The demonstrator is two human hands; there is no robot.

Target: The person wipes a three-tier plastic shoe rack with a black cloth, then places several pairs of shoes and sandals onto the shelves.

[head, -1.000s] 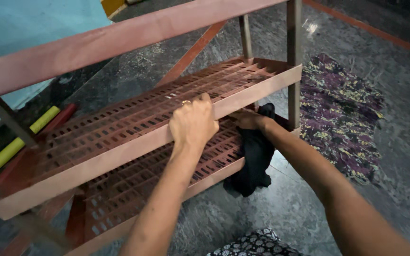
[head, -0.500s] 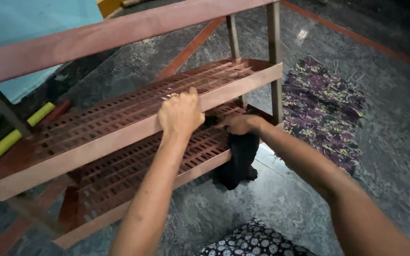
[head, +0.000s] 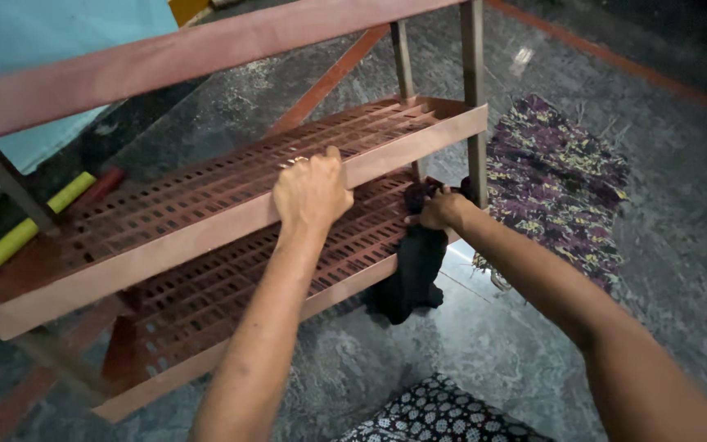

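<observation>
A reddish-brown slatted plastic rack point(head: 173, 237) with three tiers stands on a dark stone floor. My left hand point(head: 311, 192) grips the front rim of the middle shelf, a ring on one finger. Under that shelf, my right hand point(head: 437, 210) is closed on a black cloth point(head: 413, 270) at the right end of the lower shelf point(head: 206, 319). The cloth presses on the shelf surface and hangs over its front edge down to the floor.
A purple and yellow patterned mat point(head: 550, 180) lies on the floor right of the rack. A yellow-green tube point(head: 30, 225) lies behind the rack at left, beside a blue wall point(head: 34, 41). Black-and-white patterned fabric point(head: 443, 417) shows at the bottom edge.
My right hand with the black cloth has slid rightward along the lower shelf toward the corner post. My left hand keeps its grip on the middle shelf rim. The view shifted slightly.
</observation>
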